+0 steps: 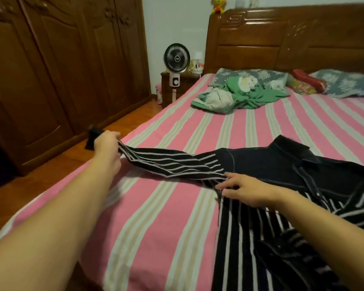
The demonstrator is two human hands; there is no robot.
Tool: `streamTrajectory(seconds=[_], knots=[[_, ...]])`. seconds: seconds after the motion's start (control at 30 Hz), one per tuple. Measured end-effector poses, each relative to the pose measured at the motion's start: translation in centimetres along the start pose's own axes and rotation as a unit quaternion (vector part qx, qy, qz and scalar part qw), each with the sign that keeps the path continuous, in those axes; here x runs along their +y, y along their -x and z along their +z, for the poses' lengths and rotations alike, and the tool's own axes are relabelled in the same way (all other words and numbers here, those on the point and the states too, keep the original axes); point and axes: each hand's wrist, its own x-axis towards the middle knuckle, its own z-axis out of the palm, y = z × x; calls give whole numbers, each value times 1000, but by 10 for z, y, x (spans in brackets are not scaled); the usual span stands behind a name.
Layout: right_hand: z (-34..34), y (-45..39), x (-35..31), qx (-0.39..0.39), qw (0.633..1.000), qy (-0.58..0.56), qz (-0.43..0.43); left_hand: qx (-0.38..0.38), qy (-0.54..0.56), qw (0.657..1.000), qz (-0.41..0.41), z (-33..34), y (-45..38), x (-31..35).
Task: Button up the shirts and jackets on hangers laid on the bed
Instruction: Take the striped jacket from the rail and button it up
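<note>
While left hand [106,141] grips sleeve [166,162] cuff, right hand [243,191], fingers flat, pins jacket [282,164]; pull sleeve taut, straight.

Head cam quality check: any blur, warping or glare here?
Head view: motion blur on the left hand gripping the striped sleeve; right hand sharper. Wide-angle bending curves the wardrobe and bed edge. Dim, soft light; glare on the headboard.

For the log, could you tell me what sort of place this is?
Most likely a home bedroom: a bed with a wooden headboard, pillows and a wardrobe.
</note>
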Motion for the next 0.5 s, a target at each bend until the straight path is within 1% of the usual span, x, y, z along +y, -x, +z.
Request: streamTrajectory(seconds=[0.03,0.07,0.1,0.17,0.2,0.23,0.27,0.3,0.33,0.37,0.4,0.43,0.47,0.5], knots=[[-18,15,2,44,995,-90,27,-36,-16,999,38,29,18,15],[-37,31,3,98,972,-206,47,-82,-30,992,86,57,42,30],[-58,48,5,147,929,-334,57,-132,-51,980,140,88,69,42],[-99,88,11,215,803,-554,40,-229,-109,935,247,144,133,50],[-116,111,16,237,740,-629,18,-266,-148,905,298,169,168,47],[-132,134,24,251,682,-687,-6,-303,-191,865,351,192,206,37],[-144,157,31,262,638,-724,-26,-347,-232,818,395,210,244,23],[-150,182,40,280,611,-739,-33,-406,-264,763,428,222,282,5],[-151,208,48,302,601,-740,-29,-486,-292,699,436,227,321,-14],[-147,234,58,322,597,-735,-16,-566,-321,629,426,225,350,-37],[-137,257,71,347,588,-730,7,-617,-351,561,426,218,369,-63],[-121,278,88,382,578,-719,49,-629,-382,518,435,210,377,-90],[-102,295,106,414,570,-702,106,-612,-418,501,446,198,374,-116],[-80,308,125,435,563,-683,166,-576,-457,502,456,188,359,-139]])
